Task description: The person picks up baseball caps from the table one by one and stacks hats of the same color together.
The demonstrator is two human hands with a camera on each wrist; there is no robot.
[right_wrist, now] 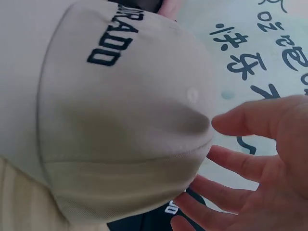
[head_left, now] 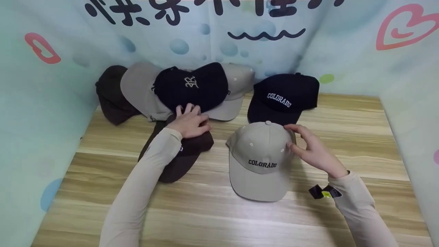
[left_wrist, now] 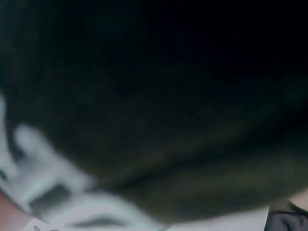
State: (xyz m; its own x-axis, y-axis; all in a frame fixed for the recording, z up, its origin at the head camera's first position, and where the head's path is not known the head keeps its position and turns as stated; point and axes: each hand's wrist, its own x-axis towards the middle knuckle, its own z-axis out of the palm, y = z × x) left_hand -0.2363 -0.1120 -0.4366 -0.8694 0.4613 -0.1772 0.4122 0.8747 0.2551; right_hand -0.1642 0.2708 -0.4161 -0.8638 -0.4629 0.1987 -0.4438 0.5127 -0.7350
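A beige cap (head_left: 260, 151) with dark COLORADO lettering sits near the middle of the table, its brim toward me. My right hand (head_left: 313, 151) is at the right side of its crown, thumb and fingers spread; in the right wrist view the thumb (right_wrist: 240, 120) meets the cloth. Farther left, my left hand (head_left: 193, 125) lies over a dark brown cap (head_left: 185, 161), fingers extended toward the edge of a navy cap (head_left: 205, 89) with a light letter emblem. Dark, blurred cloth (left_wrist: 154, 106) fills most of the left wrist view.
Behind the beige cap stands a navy COLORADO cap (head_left: 284, 96). Along the back left are a dark cap (head_left: 115, 92), a grey-beige cap (head_left: 139, 85) and another beige cap (head_left: 236, 85), partly overlapping. A printed cloth (head_left: 212, 37) hangs behind the wooden table (head_left: 219, 219).
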